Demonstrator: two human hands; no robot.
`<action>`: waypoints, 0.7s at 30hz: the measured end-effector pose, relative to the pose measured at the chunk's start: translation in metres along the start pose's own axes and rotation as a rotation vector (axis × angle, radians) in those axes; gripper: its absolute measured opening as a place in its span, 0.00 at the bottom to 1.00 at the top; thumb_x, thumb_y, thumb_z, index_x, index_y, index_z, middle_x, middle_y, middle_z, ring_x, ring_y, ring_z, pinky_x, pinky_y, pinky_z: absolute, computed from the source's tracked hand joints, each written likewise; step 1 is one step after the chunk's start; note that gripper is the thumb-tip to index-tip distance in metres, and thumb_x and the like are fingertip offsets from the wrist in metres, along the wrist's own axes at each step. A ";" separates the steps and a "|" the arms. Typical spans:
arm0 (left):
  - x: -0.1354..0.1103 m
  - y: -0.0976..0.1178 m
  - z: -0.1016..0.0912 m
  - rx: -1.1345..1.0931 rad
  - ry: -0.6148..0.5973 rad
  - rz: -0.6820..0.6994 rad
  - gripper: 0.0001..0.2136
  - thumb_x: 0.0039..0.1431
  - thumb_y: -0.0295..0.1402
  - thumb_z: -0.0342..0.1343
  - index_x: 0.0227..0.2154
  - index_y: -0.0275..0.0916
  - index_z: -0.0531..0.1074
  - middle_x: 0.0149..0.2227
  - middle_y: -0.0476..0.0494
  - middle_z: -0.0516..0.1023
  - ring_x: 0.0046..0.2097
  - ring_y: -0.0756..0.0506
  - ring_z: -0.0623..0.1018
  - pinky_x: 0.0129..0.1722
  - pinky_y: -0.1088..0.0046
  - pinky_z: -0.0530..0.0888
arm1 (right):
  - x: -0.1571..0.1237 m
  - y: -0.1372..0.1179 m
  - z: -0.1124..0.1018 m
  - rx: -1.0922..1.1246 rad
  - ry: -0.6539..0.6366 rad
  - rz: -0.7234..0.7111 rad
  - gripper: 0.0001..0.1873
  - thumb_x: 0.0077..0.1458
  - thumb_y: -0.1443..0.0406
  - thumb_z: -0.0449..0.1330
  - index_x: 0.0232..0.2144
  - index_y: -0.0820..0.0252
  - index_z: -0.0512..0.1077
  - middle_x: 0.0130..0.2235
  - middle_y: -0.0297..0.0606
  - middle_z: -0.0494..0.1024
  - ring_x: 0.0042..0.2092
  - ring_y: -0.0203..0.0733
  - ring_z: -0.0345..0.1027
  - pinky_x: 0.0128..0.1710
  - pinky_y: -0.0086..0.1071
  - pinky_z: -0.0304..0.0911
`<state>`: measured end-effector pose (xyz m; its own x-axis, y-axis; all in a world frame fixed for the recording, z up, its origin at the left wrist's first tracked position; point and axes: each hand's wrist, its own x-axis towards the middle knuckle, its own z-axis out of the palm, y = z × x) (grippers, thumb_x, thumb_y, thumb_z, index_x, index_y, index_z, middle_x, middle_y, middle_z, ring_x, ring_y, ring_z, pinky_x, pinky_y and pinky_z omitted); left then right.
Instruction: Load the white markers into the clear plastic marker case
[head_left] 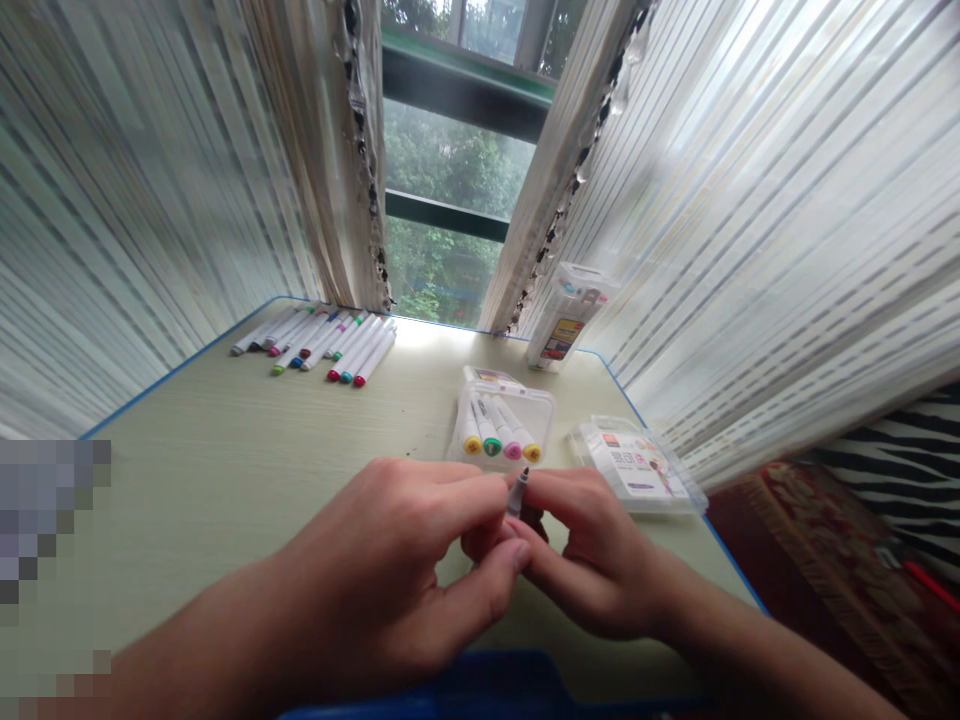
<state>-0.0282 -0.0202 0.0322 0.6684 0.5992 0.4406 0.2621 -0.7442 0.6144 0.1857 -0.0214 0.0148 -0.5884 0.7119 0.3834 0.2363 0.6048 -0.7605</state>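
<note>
L hand (397, 555) pinches uncapped marker (517, 493), tip up; R hand (611, 560) curled against it, hold unclear. Prob. marker-handling step; next req. steady grip.

Loose markers (324, 343) lie at the far left of a table (262, 450); to their right, four markers (501, 428) sit in a marker box (543, 412), another plastic box (641, 468) farther right, an upright container (568, 318) behind.

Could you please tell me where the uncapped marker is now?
In the head view, the uncapped marker is just right of centre, where the left hand and right hand meet, below the clear box of markers.
</note>
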 end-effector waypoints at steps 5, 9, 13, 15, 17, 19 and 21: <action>-0.001 0.000 0.001 -0.004 -0.006 -0.009 0.09 0.65 0.24 0.57 0.29 0.39 0.68 0.27 0.55 0.73 0.28 0.54 0.71 0.29 0.78 0.65 | -0.001 0.001 0.000 -0.026 -0.002 -0.001 0.14 0.65 0.63 0.65 0.28 0.60 0.68 0.25 0.31 0.71 0.26 0.32 0.62 0.27 0.25 0.57; -0.001 0.001 0.001 -0.006 -0.003 -0.023 0.10 0.65 0.24 0.58 0.28 0.39 0.68 0.26 0.56 0.71 0.28 0.55 0.70 0.29 0.78 0.65 | 0.000 0.001 0.000 -0.031 0.008 -0.009 0.15 0.65 0.64 0.65 0.28 0.61 0.68 0.25 0.31 0.70 0.26 0.32 0.62 0.27 0.25 0.56; -0.001 0.001 0.000 -0.006 -0.001 -0.023 0.10 0.65 0.24 0.58 0.28 0.39 0.67 0.27 0.56 0.71 0.28 0.54 0.70 0.29 0.78 0.65 | 0.000 0.001 0.000 -0.037 0.002 0.003 0.15 0.65 0.63 0.65 0.28 0.61 0.68 0.25 0.31 0.70 0.26 0.32 0.62 0.27 0.25 0.56; -0.001 0.002 0.000 -0.007 -0.001 -0.021 0.10 0.65 0.24 0.58 0.28 0.39 0.67 0.26 0.57 0.71 0.28 0.54 0.70 0.28 0.78 0.65 | -0.001 0.001 0.001 -0.038 0.002 0.004 0.15 0.65 0.63 0.65 0.28 0.61 0.67 0.25 0.31 0.70 0.26 0.32 0.61 0.27 0.25 0.56; -0.002 0.002 0.001 -0.008 0.000 -0.023 0.10 0.65 0.24 0.58 0.28 0.39 0.67 0.26 0.57 0.71 0.28 0.54 0.70 0.29 0.78 0.65 | -0.001 0.002 0.001 -0.035 0.003 0.001 0.15 0.65 0.63 0.65 0.28 0.61 0.67 0.25 0.31 0.70 0.26 0.32 0.61 0.27 0.26 0.56; -0.002 0.001 0.001 -0.007 0.001 -0.027 0.10 0.65 0.24 0.58 0.28 0.39 0.68 0.27 0.57 0.71 0.28 0.54 0.70 0.29 0.78 0.65 | -0.002 0.002 0.001 -0.034 0.002 0.003 0.14 0.65 0.64 0.65 0.28 0.61 0.68 0.25 0.31 0.70 0.26 0.32 0.61 0.27 0.26 0.56; -0.003 0.001 0.002 -0.006 -0.002 -0.024 0.09 0.65 0.24 0.58 0.29 0.39 0.68 0.27 0.57 0.72 0.28 0.55 0.71 0.29 0.78 0.65 | -0.001 0.002 0.001 -0.031 0.000 0.006 0.14 0.65 0.64 0.65 0.28 0.61 0.68 0.25 0.31 0.70 0.26 0.32 0.61 0.27 0.26 0.56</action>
<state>-0.0284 -0.0229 0.0303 0.6630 0.6167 0.4245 0.2742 -0.7276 0.6288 0.1862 -0.0215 0.0126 -0.5867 0.7156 0.3791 0.2639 0.6115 -0.7460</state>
